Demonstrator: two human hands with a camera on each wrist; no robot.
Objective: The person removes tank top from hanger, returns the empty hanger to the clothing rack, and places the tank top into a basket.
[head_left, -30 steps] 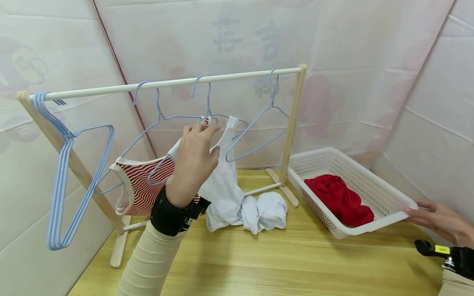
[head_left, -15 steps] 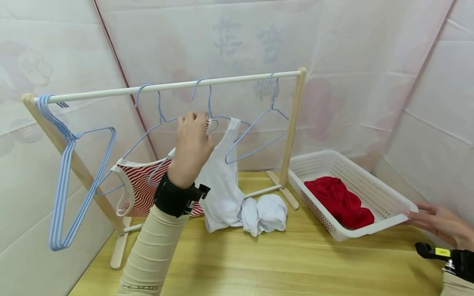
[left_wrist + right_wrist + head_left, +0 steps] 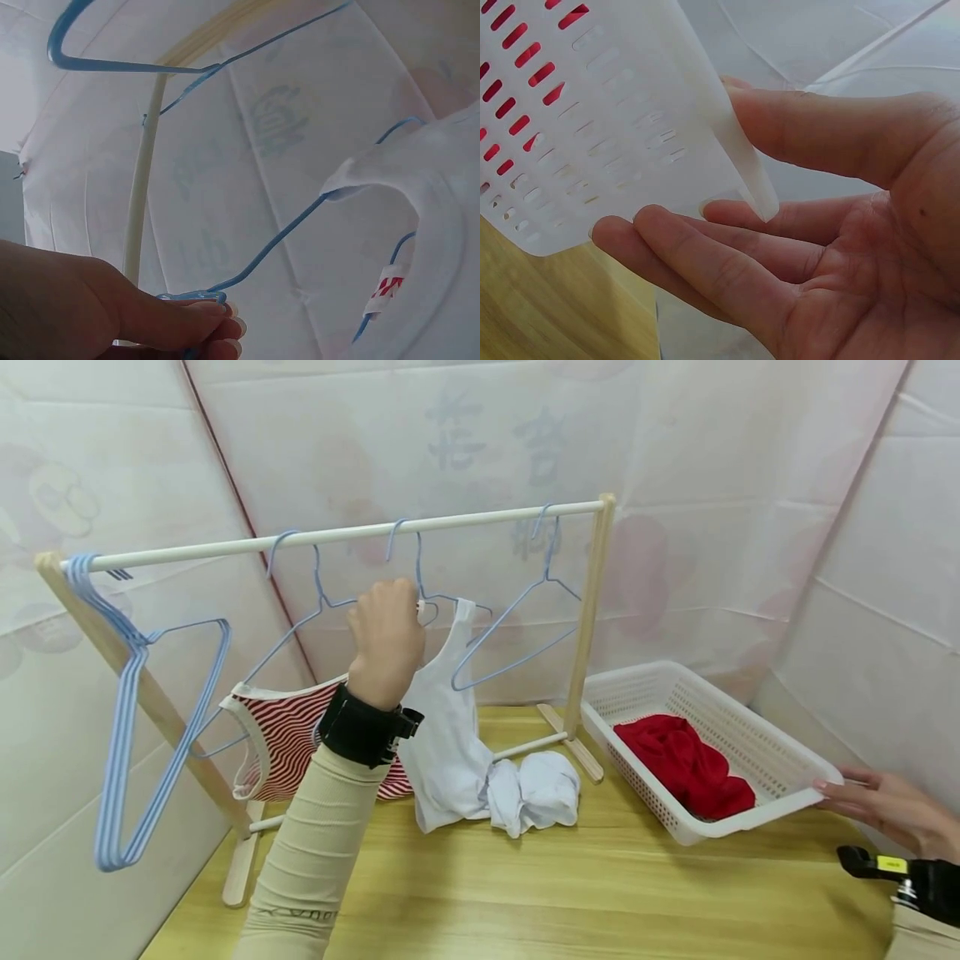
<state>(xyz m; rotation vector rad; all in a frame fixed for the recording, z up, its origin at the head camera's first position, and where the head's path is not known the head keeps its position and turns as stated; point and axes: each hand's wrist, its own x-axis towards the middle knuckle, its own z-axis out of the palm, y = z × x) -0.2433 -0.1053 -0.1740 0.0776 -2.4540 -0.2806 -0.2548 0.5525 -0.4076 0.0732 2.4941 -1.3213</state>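
In the head view my left hand (image 3: 386, 643) is raised just under the rail, in front of the hung clothes. The left wrist view shows its thumb and fingers pinching a blue wire hanger (image 3: 274, 244). A strap of a white tank top (image 3: 450, 727) sits on this hanger. To its left a red-and-white striped top (image 3: 288, 727) hangs partly behind my forearm. My right hand (image 3: 892, 806) holds the near right corner of a white plastic basket (image 3: 738, 718). Its thumb lies over the basket rim (image 3: 735, 150) and its fingers underneath. Crumpled red cloth (image 3: 682, 768) lies inside.
Several bare blue hangers (image 3: 123, 760) bunch at the left end of the white rail (image 3: 480, 518). One bare hanger (image 3: 517, 668) hangs near the right wooden post (image 3: 588, 618). Rolled white cloth (image 3: 547, 789) lies on the wooden table (image 3: 562, 893) before the rack.
My left hand has moved slightly up and left, and its fingers have curled in from a looser spread. The right hand and the basket have stayed put.
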